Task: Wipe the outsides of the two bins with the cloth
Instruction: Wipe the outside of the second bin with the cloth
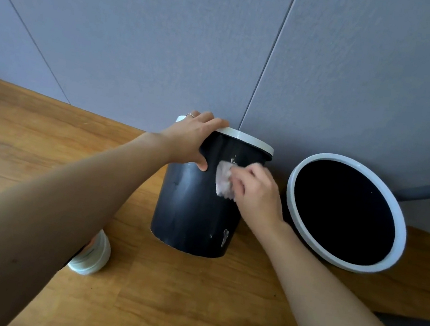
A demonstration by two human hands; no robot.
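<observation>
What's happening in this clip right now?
A person is cleaning a dark bin with a white rim that stands on a wooden floor. The left hand grips its rim and upper wall to steady it, while the right hand presses a pale cloth against its side. Pale marks remain near its base. A second bin sits to the right, untouched.

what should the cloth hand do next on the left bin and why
Probably slide the cloth down the left bin toward the pale smears near its base. The right hand holds the cloth high on the wall, the left hand steadies the rim, and those marks look unwiped.
</observation>
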